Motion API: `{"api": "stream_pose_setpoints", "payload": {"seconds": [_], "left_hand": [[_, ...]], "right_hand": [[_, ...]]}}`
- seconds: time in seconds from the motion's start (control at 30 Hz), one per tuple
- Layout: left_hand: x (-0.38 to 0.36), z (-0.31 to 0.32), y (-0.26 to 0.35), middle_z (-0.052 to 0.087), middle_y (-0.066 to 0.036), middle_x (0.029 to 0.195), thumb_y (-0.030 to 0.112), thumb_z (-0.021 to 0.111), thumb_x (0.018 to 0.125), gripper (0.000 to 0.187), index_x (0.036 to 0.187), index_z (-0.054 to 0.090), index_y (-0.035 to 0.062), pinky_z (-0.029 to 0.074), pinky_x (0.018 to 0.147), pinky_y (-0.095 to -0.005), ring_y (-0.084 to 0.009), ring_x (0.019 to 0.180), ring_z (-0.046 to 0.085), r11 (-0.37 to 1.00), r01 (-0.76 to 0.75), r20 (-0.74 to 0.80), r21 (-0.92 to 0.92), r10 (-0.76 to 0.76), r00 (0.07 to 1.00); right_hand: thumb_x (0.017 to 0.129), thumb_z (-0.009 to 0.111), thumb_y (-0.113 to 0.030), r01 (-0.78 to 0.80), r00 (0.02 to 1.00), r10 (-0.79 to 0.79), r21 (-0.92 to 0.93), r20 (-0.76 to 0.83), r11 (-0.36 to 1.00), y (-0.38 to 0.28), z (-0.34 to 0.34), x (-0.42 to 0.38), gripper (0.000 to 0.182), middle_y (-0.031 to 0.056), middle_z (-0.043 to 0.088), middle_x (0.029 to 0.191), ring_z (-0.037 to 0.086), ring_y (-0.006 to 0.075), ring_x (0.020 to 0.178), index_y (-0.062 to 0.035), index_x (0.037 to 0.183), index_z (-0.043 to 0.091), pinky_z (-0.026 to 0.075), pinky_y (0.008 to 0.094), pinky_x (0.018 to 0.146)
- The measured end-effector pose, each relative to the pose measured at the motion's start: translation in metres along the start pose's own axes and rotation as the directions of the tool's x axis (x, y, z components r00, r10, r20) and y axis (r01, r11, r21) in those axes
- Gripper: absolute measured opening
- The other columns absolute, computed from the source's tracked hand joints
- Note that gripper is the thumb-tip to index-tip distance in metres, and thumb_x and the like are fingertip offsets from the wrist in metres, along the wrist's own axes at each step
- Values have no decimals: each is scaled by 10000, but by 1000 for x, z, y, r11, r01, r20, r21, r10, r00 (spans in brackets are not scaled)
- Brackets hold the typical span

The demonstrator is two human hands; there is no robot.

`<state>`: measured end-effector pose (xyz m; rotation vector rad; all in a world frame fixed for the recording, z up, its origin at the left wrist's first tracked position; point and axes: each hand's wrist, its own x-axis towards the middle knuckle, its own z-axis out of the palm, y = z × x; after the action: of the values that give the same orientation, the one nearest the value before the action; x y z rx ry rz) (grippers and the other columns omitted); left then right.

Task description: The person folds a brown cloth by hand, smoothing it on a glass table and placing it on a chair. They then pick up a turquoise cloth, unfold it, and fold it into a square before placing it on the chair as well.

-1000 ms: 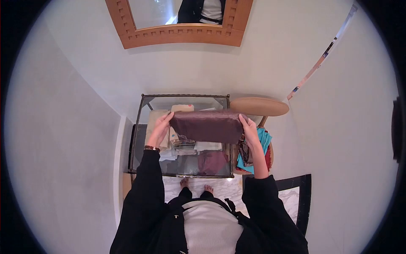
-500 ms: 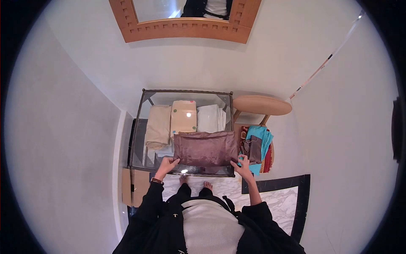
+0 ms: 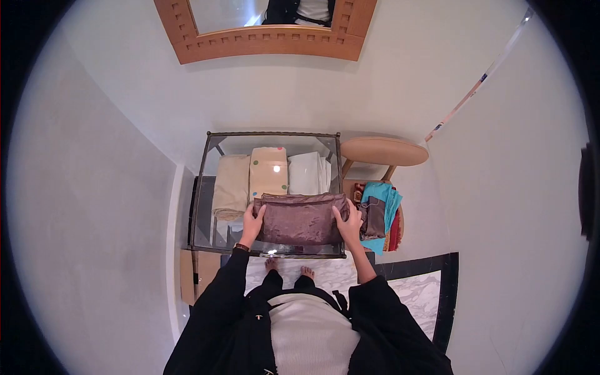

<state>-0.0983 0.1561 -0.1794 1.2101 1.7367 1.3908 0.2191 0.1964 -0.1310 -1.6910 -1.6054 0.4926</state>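
Observation:
A shiny brown folded cloth (image 3: 299,223) lies at the front of a glass-topped table (image 3: 212,242). At its left edge my left hand (image 3: 251,225) grips it, thumb on top and the other fingers partly hidden behind the side. My right hand (image 3: 349,222) clasps the opposite edge in the same way. Behind the cloth are a folded beige cloth (image 3: 230,185), a folded cream cloth with coloured dots (image 3: 269,172) and folded white cloths (image 3: 304,173), side by side.
To the right stands a chair with a tan backrest (image 3: 384,152). Its seat bears a turquoise cloth (image 3: 392,199), a small brown bundle (image 3: 374,219) and a red patterned cloth (image 3: 395,234). A wood-framed mirror (image 3: 269,50) hangs on the wall ahead. My feet are below the table's front edge.
Both hands have moved from the cloth's front corners up to the middle of its sides. The cloth's front edge is drawn in slightly and its sides are narrower.

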Motion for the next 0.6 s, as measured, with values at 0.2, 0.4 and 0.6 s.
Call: {"api": "stream_pose_setpoints", "payload": {"seconds": [0.2,0.4,0.6], "left_hand": [[1,9,40,634,-140,774,234,566,980,296,984,611,-59,457,673,-316,-142,724,554,991,-116,-81,73,122,989],[14,20,32,622,-250,827,266,526,987,321,996,617,-41,467,669,-386,-364,761,611,935,-134,-52,329,159,986],[18,22,36,638,-249,887,367,484,989,398,1035,621,-5,483,726,-461,-431,866,612,859,34,-10,511,-33,999]], "right_hand": [[869,671,-346,65,975,-99,-175,-198,983,-13,-1,5,337,101,552,984,499,296,976,-16,936,653,349,444,834],[906,592,-371,-47,967,-67,-434,-244,900,-3,17,1,339,91,635,841,554,270,840,-57,783,636,331,435,762],[927,556,-415,-91,979,-31,-568,-202,818,14,33,4,364,102,644,860,572,282,851,-65,853,627,338,457,782]]}}
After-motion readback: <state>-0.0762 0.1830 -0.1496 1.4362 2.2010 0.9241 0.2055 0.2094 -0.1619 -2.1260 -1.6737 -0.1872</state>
